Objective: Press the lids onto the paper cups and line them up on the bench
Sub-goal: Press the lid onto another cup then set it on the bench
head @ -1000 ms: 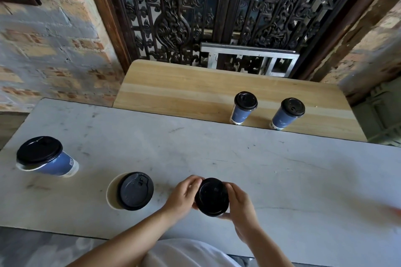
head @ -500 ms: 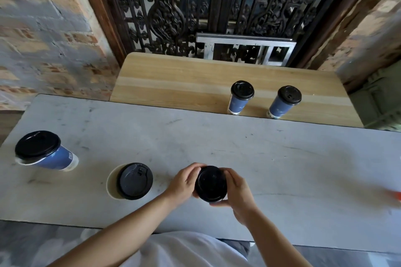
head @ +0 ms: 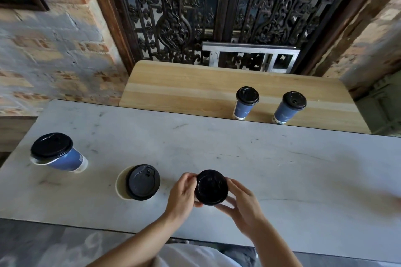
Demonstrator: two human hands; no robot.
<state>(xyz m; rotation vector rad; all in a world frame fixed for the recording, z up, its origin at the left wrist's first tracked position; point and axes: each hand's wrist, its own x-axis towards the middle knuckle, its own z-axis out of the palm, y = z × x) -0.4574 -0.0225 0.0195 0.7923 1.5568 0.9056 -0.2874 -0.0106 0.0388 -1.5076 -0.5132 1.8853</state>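
Clock refs taken from the held lid.

1. Black lid (head: 211,187): top face up, over near edge of grey table (head: 282,169). Whatever sits under it is hidden by lid & hands.
2. Left hand (head: 182,196): at 9 o'clock, fingers curled onto lid's rim, gripping it.
3. Right hand (head: 243,204): at 4 o'clock, thumb & fingers curled round rim, gripping it too.
4. Open paper cup (head: 119,184): 9 o'clock, just beside left hand. Loose lid (head: 143,182) lies askew across its mouth, not seated; white rim shows on left.
5. Lidded blue cup (head: 65,160): 9–10 o'clock, well apart, upright on table.
6. Wooden bench (head: 184,91): beyond table, 12 o'clock. Bench cup L (head: 244,108) & bench cup R (head: 284,112) at 1 o'clock, both lidded, side by side, not touching, near bench's front edge.
7. Bkgd: iron grille (head: 173,17) at 12, brick wall (head: 54,50) at 10.
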